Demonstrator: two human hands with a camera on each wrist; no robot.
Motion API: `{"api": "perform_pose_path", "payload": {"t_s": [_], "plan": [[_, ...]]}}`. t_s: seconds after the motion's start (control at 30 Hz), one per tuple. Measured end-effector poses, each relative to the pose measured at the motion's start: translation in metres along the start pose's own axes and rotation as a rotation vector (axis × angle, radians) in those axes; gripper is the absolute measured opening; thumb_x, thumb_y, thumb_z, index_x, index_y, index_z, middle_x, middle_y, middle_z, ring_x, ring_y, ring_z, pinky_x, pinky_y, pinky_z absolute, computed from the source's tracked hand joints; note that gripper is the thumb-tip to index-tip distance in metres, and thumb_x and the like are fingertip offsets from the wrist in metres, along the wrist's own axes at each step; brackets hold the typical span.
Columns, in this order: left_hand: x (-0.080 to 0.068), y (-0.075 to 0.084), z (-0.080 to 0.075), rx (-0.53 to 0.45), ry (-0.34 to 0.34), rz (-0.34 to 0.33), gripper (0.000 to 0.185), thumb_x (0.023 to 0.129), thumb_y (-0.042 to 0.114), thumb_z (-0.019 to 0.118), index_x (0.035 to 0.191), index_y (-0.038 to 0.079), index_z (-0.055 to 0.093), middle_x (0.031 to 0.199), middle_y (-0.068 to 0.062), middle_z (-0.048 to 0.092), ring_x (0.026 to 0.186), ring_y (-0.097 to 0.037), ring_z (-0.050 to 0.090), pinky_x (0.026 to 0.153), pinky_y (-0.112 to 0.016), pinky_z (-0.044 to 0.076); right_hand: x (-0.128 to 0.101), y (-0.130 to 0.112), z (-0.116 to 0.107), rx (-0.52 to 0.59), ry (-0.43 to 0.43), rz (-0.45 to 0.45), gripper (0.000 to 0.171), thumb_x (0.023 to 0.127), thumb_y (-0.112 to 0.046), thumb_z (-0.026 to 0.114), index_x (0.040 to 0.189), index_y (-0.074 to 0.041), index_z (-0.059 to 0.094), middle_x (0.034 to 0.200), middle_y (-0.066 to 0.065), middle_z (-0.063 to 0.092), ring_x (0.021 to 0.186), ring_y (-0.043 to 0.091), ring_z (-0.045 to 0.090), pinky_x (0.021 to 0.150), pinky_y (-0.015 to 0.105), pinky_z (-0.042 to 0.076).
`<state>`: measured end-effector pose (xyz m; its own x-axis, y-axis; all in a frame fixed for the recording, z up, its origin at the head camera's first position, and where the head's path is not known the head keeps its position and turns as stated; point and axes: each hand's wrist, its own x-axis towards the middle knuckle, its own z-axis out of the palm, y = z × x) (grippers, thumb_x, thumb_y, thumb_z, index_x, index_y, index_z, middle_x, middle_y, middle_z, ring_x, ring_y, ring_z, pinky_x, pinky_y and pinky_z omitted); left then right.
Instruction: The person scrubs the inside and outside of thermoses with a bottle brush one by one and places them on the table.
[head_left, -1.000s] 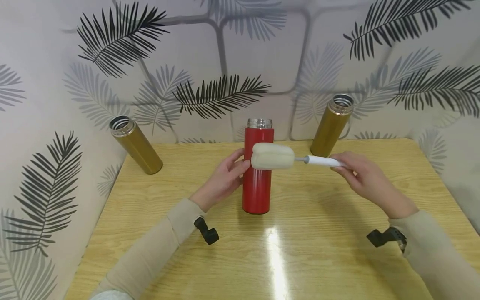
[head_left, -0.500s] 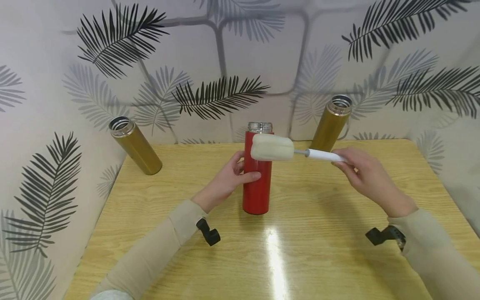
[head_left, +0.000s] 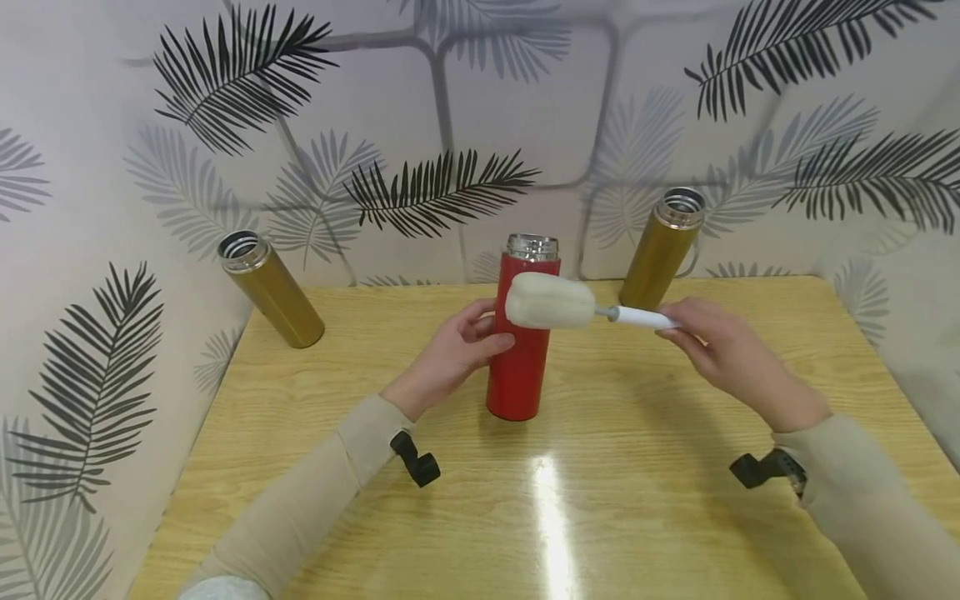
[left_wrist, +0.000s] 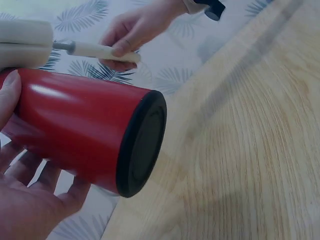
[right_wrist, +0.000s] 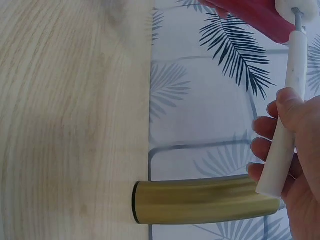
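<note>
A red flask point(head_left: 517, 358) with an open steel mouth is near the middle of the wooden table point(head_left: 600, 500). My left hand point(head_left: 471, 346) grips its side, thumb across the front. The flask leans with its top to the right. In the left wrist view its black base point(left_wrist: 142, 145) is off the table. My right hand point(head_left: 701, 337) pinches the white handle point(head_left: 639, 317) of a bottle brush. The brush's cream sponge head point(head_left: 550, 302) lies level in front of the flask's upper part, below its mouth. The handle point(right_wrist: 286, 140) also shows between my right fingers.
Two gold flasks with open mouths stand near the leaf-patterned wall, one at the back left point(head_left: 272, 289) and one at the back right point(head_left: 662, 250), just behind the brush handle. The walls close in the table on three sides.
My left hand has closed round the red flask, raised it a little and tipped its top to the right. The sponge head stays in front of the flask's upper part.
</note>
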<state>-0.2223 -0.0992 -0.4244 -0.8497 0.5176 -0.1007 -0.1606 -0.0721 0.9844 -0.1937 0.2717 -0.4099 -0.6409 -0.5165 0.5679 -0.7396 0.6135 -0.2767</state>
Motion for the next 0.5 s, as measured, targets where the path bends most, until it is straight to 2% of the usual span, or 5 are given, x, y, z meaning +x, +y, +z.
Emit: {"api": "perform_pose_path", "payload": {"t_s": [0.1, 0.17, 0.33, 0.4, 0.5], "plan": [[0.001, 0.001, 0.0, -0.058, -0.004, 0.039, 0.057, 0.106, 0.008, 0.06, 0.159, 0.013, 0.039, 0.15, -0.018, 0.054, 0.133, -0.031, 0.055, 0.113, -0.046, 0.047, -0.002, 0.0, 0.003, 0.027, -0.017, -0.028, 0.038, 0.08, 0.014, 0.08, 0.114, -0.002, 0.072, 0.097, 0.002, 0.067, 0.08, 0.011, 0.053, 0.072, 0.02, 0.044], [0.002, 0.001, -0.001, -0.089, 0.002, 0.068, 0.062, 0.105, 0.017, 0.064, 0.16, 0.012, 0.038, 0.15, -0.019, 0.052, 0.132, -0.03, 0.054, 0.113, -0.046, 0.046, -0.004, 0.0, 0.005, 0.027, -0.041, -0.034, 0.028, 0.089, 0.005, 0.077, 0.115, -0.004, 0.072, 0.097, 0.0, 0.066, 0.08, 0.01, 0.053, 0.072, 0.019, 0.044], [0.001, 0.004, -0.005, -0.125, 0.033, 0.1, 0.083, 0.091, 0.038, 0.075, 0.161, 0.012, 0.037, 0.152, -0.017, 0.05, 0.133, -0.028, 0.052, 0.115, -0.048, 0.045, -0.011, -0.002, 0.01, 0.007, -0.11, -0.043, 0.028, 0.09, 0.002, 0.077, 0.116, -0.006, 0.071, 0.098, -0.002, 0.065, 0.082, 0.009, 0.053, 0.073, 0.022, 0.046], [0.001, 0.007, -0.006, -0.143, 0.049, 0.101, 0.075, 0.097, 0.033, 0.071, 0.161, 0.011, 0.037, 0.153, -0.016, 0.05, 0.135, -0.027, 0.051, 0.115, -0.049, 0.044, -0.014, -0.003, 0.012, 0.003, -0.124, -0.052, 0.038, 0.082, 0.009, 0.08, 0.115, -0.005, 0.071, 0.099, -0.001, 0.065, 0.083, 0.009, 0.054, 0.073, 0.022, 0.047], [0.0, 0.012, -0.008, -0.172, 0.069, 0.11, 0.058, 0.107, 0.017, 0.06, 0.16, 0.01, 0.037, 0.152, -0.015, 0.051, 0.134, -0.026, 0.052, 0.114, -0.05, 0.045, -0.018, -0.003, 0.014, -0.003, -0.137, -0.07, 0.04, 0.078, 0.011, 0.082, 0.114, -0.004, 0.071, 0.1, 0.0, 0.065, 0.084, 0.01, 0.055, 0.075, 0.022, 0.048]]}}
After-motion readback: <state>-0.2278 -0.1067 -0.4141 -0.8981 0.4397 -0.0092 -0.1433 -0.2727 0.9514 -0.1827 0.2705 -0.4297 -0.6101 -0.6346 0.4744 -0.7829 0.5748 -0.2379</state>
